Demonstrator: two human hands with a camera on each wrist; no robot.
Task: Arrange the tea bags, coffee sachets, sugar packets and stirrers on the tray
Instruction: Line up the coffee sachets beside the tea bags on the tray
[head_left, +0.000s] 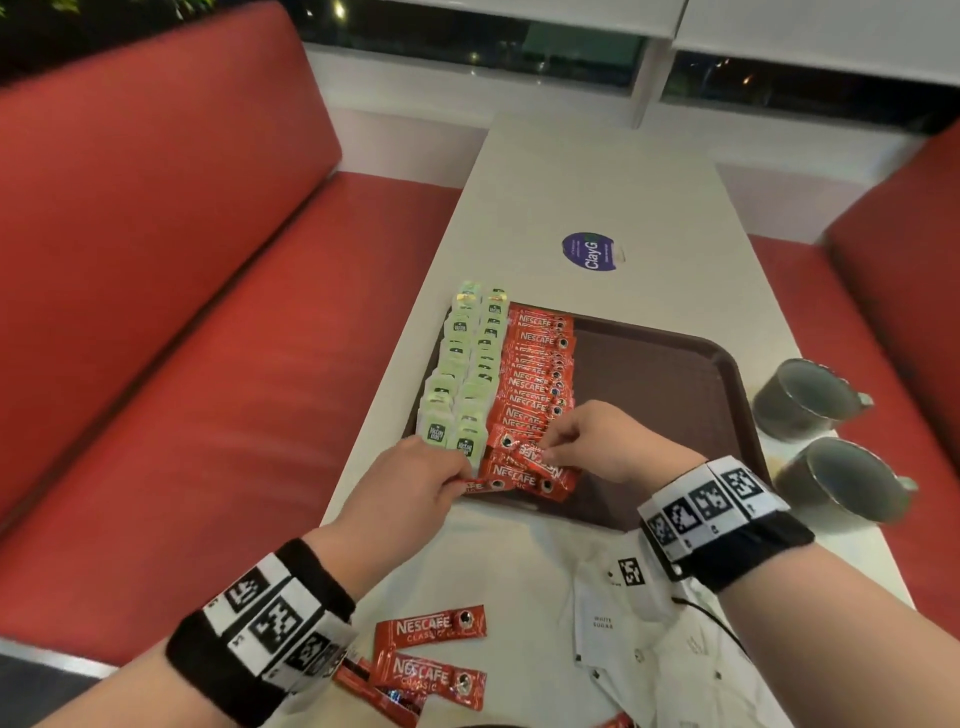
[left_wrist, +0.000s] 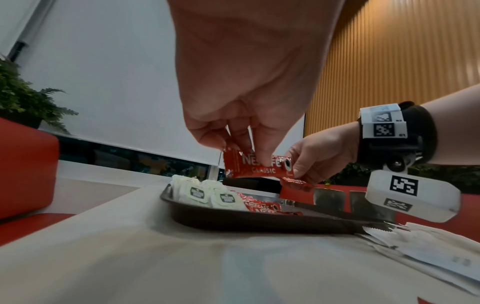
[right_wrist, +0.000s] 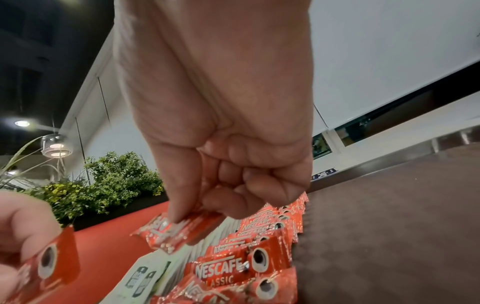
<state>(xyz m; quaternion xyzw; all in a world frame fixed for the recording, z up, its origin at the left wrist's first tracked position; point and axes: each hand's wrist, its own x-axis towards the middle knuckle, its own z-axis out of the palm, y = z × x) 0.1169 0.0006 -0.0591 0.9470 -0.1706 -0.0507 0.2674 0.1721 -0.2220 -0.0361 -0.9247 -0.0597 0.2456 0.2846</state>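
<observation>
Two loose red sachets (head_left: 434, 652) reading "NESCAFE CLASSIC" lie nearest on the counter (head_left: 524, 208) beside white packets (head_left: 602, 623) marked "WHITE SUGAR", while beyond them the left hand (head_left: 410, 483) and right hand (head_left: 597, 441) each pinch another such sachet over the brown tray (head_left: 675, 374), past which sits a "ClayG" sticker (head_left: 589, 251).

Both hands (left_wrist: 249, 115) pinch coffee sachets (left_wrist: 258, 167) above the tray (left_wrist: 233, 221).

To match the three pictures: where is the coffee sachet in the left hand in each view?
Head: coffee sachet, bottom centre, pinched by the left hand.
Left wrist: centre, under the fingers.
Right wrist: lower left edge.
Shared landmark: the row of coffee sachets on the brown tray.
</observation>
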